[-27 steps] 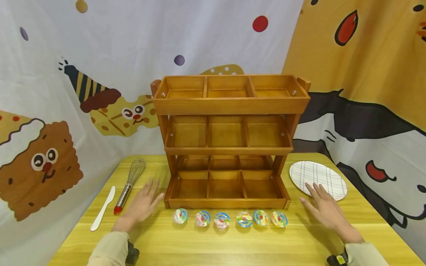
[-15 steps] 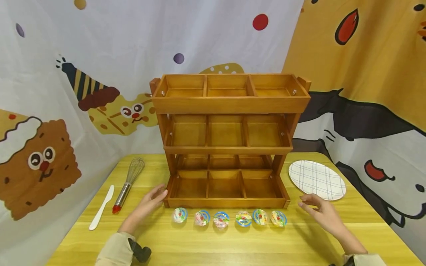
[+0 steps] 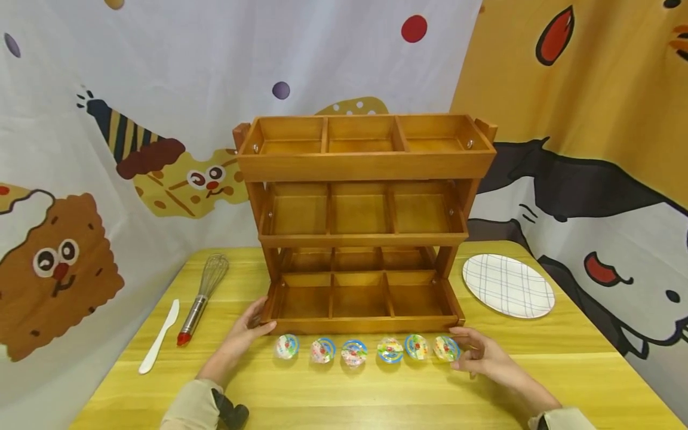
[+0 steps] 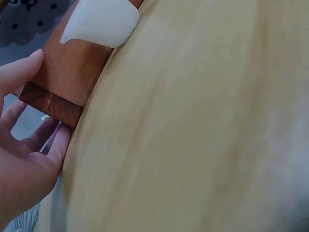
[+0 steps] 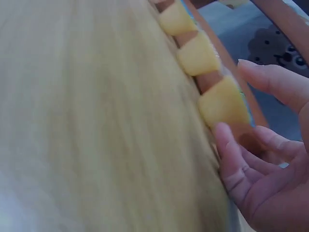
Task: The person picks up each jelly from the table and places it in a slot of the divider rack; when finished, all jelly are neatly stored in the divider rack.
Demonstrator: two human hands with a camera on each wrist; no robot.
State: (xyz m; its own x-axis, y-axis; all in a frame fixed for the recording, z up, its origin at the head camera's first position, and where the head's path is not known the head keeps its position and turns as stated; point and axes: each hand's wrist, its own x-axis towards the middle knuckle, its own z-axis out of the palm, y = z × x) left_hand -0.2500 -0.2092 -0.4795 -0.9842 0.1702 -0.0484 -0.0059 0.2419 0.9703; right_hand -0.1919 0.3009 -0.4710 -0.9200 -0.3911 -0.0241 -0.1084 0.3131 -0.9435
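My left hand (image 3: pixel 243 335) holds the lower left front corner of a three-tier wooden shelf (image 3: pixel 361 325), thumb on the front board and fingers along the side. The left wrist view shows this left hand (image 4: pixel 29 159) at the wooden corner (image 4: pixel 60 104), below a white jelly cup (image 4: pixel 104 21). Several small jelly cups with printed foil lids stand in a row before the shelf, from a white cup (image 3: pixel 286 346) to a yellow cup (image 3: pixel 445 349). Around that last yellow cup (image 5: pixel 224 101), my right hand (image 3: pixel 486 358) has its thumb and fingers parted, without a grip on it.
A whisk (image 3: pixel 201 301) and a white knife (image 3: pixel 159 337) lie on the table (image 3: pixel 322 406) to the left. At the right sits a white checked plate (image 3: pixel 507 285). Printed curtains (image 3: pixel 333 54) close off the back and sides. Bare compartments show in every shelf tier.
My left hand has moved right onto the shelf's corner. My right hand has come in from near the plate, leftward to the end yellow cup. The view has shifted slightly.
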